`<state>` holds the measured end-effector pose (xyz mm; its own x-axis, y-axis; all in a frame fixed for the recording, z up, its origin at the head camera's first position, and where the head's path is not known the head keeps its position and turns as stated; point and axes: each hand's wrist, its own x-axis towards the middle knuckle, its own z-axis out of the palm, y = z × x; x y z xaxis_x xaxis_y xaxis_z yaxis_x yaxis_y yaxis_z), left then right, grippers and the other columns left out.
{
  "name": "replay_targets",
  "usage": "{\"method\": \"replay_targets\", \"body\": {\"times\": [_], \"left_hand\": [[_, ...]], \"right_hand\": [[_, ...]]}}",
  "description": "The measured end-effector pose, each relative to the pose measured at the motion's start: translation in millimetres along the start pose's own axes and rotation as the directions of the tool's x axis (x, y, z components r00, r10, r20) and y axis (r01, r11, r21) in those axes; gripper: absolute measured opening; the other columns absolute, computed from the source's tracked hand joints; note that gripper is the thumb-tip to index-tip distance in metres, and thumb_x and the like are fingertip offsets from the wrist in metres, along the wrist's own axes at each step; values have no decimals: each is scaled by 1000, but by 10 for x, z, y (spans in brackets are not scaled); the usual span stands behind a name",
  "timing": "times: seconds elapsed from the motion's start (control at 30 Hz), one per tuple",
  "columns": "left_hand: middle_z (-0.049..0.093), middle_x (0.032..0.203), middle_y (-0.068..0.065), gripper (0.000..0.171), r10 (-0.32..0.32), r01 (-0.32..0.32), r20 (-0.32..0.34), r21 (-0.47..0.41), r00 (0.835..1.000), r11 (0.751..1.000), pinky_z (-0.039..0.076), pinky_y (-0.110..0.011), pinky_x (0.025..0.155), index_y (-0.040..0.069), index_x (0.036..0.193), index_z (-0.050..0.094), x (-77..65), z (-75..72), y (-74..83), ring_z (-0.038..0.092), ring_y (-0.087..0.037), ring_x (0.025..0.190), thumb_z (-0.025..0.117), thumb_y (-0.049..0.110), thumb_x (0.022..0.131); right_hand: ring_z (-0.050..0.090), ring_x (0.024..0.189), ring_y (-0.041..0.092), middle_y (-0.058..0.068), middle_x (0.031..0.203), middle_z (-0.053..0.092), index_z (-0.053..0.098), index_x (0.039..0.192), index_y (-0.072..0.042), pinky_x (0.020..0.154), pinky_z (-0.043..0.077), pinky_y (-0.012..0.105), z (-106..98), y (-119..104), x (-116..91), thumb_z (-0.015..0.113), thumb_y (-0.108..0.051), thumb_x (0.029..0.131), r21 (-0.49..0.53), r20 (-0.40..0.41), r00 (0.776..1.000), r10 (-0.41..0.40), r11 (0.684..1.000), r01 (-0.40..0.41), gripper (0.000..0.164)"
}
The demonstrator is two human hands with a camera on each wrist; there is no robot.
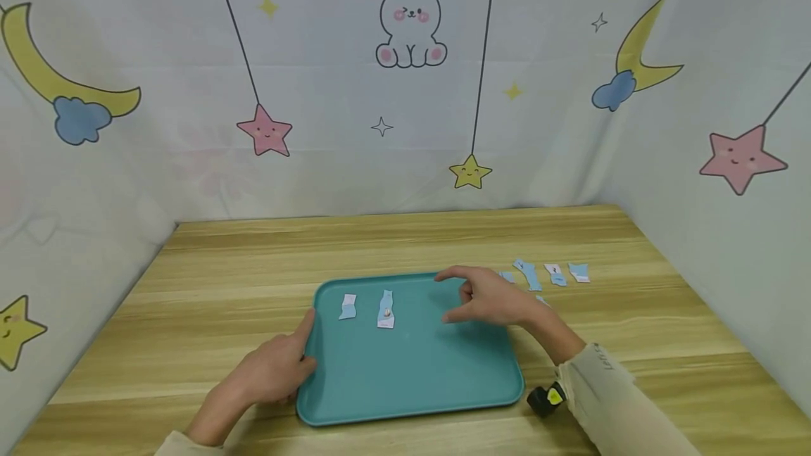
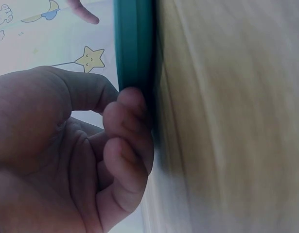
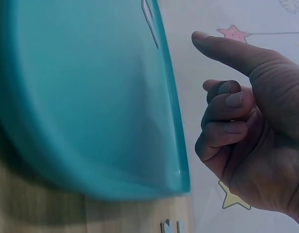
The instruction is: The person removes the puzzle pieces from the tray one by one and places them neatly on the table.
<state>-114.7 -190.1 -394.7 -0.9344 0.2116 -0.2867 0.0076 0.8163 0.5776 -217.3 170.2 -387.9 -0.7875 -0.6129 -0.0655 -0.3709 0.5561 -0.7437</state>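
Rectangular teal tray (image 1: 412,378), smooth and shallow, with rounded corners and a low raised rim; flat on brown wood-grained tabletop (image 1: 209,287). Inside, toward far left: small, flat light-blue-and-white scrap (image 1: 348,306), white at top, slanting at bottom edge. Just right of it, apart: longer, narrow light-blue-and-white strip (image 1: 386,309), wavy-sided, small brownish spot low down, white bottom end. Beyond right rim, on wood: loose group of irregular light-blue-and-white pieces (image 1: 555,275), one with dark mark on white; some partly hidden by right hand and forearm. Print too small to read.

Left hand (image 1: 275,368) at left rim: fingers curled, tray edge pinched. Right hand (image 1: 491,298) above far-right part of tray: thumb and index spread wide, other fingers bent inward.
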Motion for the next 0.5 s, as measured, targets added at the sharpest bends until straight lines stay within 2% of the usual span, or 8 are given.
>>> {"method": "replay_targets", "body": {"times": [0.5], "left_hand": [[59, 56, -7, 81, -2, 2, 1, -1, 1000, 1000, 43, -32, 48, -10, 165, 9, 2, -3, 6, 55, -19, 42, 54, 6, 99]], "right_hand": [[33, 54, 11, -7, 59, 38, 55, 150, -7, 57, 33, 27, 172, -130, 146, 84, -29, 89, -31, 19, 1000, 0, 1000, 0, 71]]}}
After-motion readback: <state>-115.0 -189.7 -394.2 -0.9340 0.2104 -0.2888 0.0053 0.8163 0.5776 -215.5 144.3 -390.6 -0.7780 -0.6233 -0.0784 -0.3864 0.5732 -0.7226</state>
